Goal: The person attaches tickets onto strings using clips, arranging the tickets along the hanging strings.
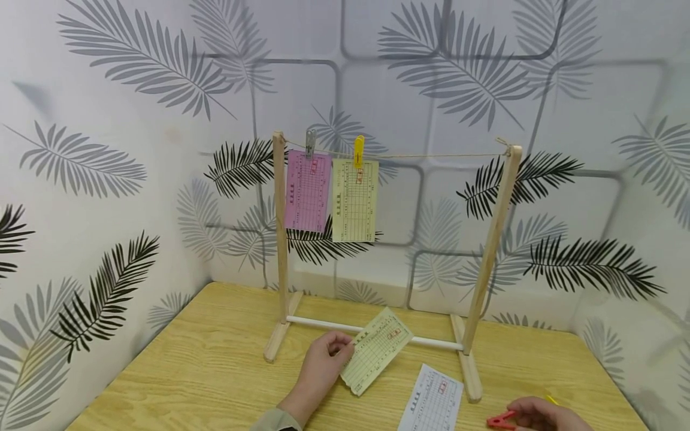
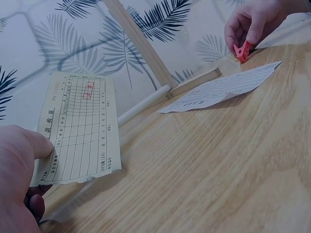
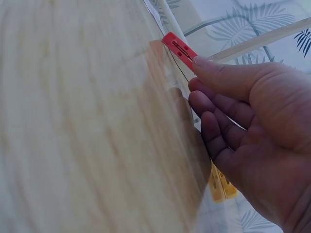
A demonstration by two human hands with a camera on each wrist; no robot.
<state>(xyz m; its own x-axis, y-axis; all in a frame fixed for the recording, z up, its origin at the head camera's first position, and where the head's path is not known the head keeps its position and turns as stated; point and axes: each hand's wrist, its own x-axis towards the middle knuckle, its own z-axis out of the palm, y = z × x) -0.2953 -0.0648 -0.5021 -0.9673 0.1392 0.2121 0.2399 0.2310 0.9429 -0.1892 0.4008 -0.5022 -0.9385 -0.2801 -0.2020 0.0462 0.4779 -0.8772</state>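
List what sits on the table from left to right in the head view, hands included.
Left hand → yellow slip it pinches → white slip lying flat → red clothespin → right hand holding that pin.

Left hand (image 1: 322, 359) raised off the surface, thumb and fingers pinched together; right hand (image 1: 544, 414) low, fingers curled, fingertips (image 3: 206, 63) pinching
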